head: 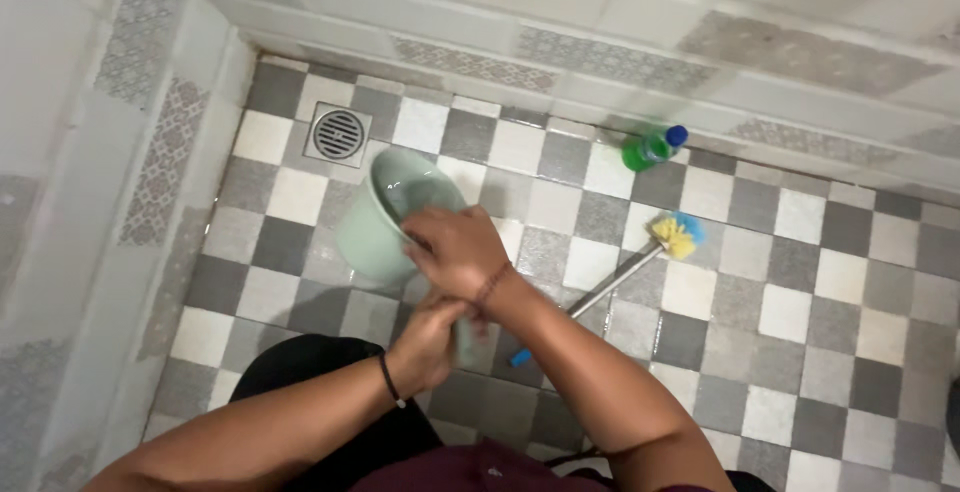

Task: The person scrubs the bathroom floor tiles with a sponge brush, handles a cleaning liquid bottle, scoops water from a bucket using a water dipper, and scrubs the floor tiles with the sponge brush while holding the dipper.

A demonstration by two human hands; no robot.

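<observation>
Fingers (430,237) of my right hand (455,252) are gripping the scoop (390,214) rim; my left hand (428,344) is clenching its handle below. Wet plastic, probably light, slippery; brush (640,262) lying right.

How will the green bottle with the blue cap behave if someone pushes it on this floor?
The green bottle seems to lie on its side by the wall, so it would probably roll. It looks like plastic, likely light and not fragile. The tiled floor shines as if wet, so it may slide.

Checkered grey-white tiled floor (820,282) — round drain (339,134) in corner, pale patterned wall tiles (600,12).
</observation>
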